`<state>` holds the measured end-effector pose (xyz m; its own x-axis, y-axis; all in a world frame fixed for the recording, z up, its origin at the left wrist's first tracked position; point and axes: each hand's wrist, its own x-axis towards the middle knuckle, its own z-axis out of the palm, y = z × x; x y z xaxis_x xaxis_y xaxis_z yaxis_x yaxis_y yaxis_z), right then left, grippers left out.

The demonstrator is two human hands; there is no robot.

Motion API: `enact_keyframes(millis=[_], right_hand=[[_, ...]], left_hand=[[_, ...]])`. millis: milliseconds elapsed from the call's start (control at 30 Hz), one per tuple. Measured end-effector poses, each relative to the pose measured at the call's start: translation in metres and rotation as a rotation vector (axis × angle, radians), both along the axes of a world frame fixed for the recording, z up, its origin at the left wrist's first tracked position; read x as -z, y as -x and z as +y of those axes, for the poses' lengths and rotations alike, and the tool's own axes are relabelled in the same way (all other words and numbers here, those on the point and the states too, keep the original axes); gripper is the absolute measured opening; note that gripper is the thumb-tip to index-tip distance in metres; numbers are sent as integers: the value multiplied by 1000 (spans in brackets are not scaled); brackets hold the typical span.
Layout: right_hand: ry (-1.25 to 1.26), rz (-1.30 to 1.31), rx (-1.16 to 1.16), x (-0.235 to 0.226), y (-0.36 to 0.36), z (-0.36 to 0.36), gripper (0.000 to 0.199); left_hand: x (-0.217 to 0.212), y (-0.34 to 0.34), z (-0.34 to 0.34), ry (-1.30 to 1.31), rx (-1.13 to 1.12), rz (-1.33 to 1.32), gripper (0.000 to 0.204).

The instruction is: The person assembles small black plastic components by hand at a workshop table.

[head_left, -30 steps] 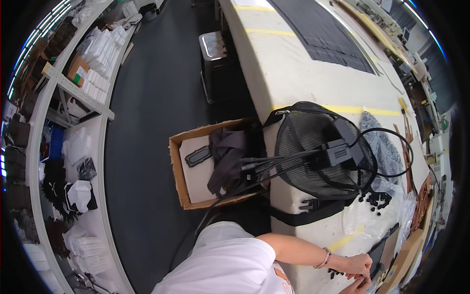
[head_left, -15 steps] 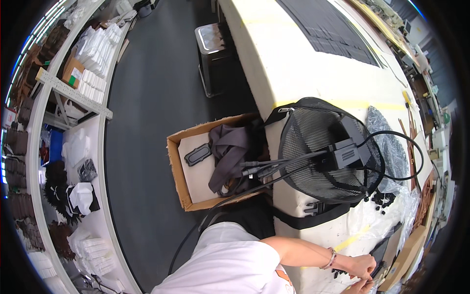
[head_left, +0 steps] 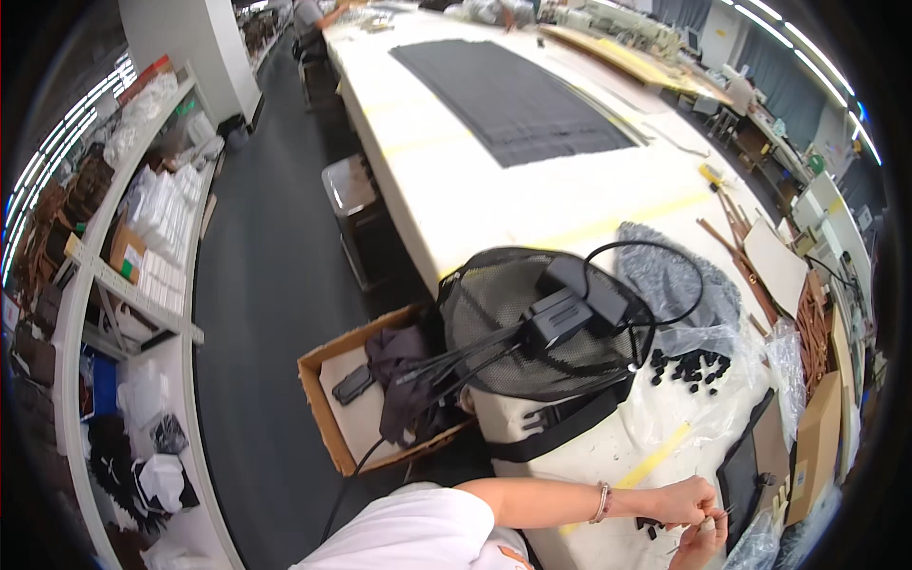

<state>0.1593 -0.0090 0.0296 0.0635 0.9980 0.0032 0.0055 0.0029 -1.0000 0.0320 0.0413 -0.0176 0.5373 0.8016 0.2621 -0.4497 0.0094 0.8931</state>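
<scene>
Both hands have shifted right, pinched together on a small pale piece (head_left: pixel 705 522) — left hand (head_left: pixel 679 501) above, right hand (head_left: pixel 701 546) below, detail blurry. Cardboard box (head_left: pixel 323 418) holds dark cloth (head_left: pixel 399 366) — well left of them.

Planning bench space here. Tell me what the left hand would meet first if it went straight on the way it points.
The left hand points right along the table. First in that line, I judge, is the dark flat panel leaning just beyond its fingertips, though depth is unclear in this view.
</scene>
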Motion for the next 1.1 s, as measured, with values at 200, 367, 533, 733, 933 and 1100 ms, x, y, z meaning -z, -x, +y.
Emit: enact_keyframes(millis=[200, 367, 533, 733, 933, 1100], right_hand=[[92, 278, -201, -8, 3, -9, 9], [-25, 270, -302, 37, -26, 3, 28], [-16, 222, -329, 6, -17, -4, 6], [-123, -189, 201, 26, -7, 5, 7], [-97, -164, 90, 4, 23, -8, 9], [-142, -239, 110, 15, 14, -1, 10]], left_hand=[[-8, 3, -8, 141, 168, -85, 6], [-21, 9, -16, 42, 152, 24, 3], [-14, -2, -10, -176, 70, 177, 7], [3, -15, -16, -907, -718, 400, 8], [0, 0, -7, -154, -361, 69, 3], [3, 0, -5, 137, -113, -114, 5]])
